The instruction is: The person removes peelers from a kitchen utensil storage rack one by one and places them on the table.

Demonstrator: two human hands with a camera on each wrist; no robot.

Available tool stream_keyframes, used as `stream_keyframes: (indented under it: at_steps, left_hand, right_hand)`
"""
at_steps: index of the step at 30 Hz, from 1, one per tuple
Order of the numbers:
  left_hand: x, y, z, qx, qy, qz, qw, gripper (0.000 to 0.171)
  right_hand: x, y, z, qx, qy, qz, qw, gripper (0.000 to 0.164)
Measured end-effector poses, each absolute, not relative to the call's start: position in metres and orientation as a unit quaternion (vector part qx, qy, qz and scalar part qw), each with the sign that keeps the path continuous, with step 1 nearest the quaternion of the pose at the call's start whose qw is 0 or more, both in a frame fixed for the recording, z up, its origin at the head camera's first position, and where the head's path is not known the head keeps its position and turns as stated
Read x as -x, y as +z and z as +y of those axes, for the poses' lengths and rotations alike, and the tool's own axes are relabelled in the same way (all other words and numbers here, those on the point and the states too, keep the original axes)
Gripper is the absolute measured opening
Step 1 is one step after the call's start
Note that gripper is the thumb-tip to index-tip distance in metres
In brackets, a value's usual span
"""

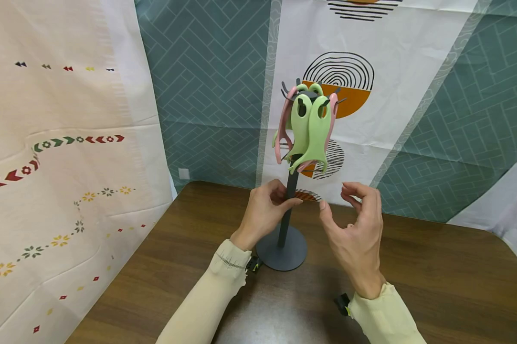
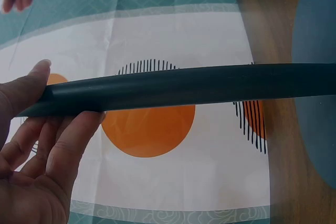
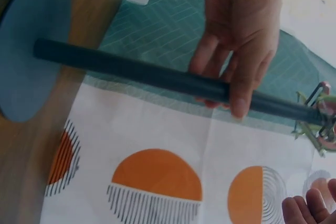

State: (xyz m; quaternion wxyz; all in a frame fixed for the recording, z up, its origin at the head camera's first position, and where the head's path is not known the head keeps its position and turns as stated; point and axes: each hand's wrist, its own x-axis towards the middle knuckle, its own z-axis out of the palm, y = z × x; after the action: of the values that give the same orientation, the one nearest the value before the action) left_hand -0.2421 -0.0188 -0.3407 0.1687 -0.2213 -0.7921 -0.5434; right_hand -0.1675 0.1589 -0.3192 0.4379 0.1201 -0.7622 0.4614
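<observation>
A dark grey stand has a round base (image 1: 292, 255) on the table and an upright pole (image 1: 286, 222). From the hooks at its top hang several green Y-shaped peelers (image 1: 314, 126) and pink ones (image 1: 282, 124), handle holes over the hooks and forked ends down. My left hand (image 1: 260, 210) grips the pole below them, thumb on one side and fingers on the other, as the right wrist view also shows. Right of the pole, apart from it, my right hand (image 1: 363, 231) is raised with fingers loosely bent and nothing between them.
The brown wooden table (image 1: 434, 267) spreads out around the base. Behind it hangs a green and white patterned cloth (image 1: 211, 95) with orange half circles. A cream embroidered cloth (image 1: 69, 167) covers the left side.
</observation>
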Motion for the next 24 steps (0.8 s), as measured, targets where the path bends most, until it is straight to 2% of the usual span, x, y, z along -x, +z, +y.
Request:
stream_keyframes:
  at_steps: [12,24]
  left_hand:
    - [0.244,-0.343,-0.022,0.222,-0.533,-0.795,0.187,0.025]
    - [0.243,-0.343,-0.024,0.219,-0.538,-0.794,0.179,0.022]
  right_hand:
    - [0.171,-0.301,0.131,-0.152,0.484,-0.727,0.463,0.064]
    - [0.171,-0.290,0.118,-0.148,0.496,-0.714,0.472,0.068]
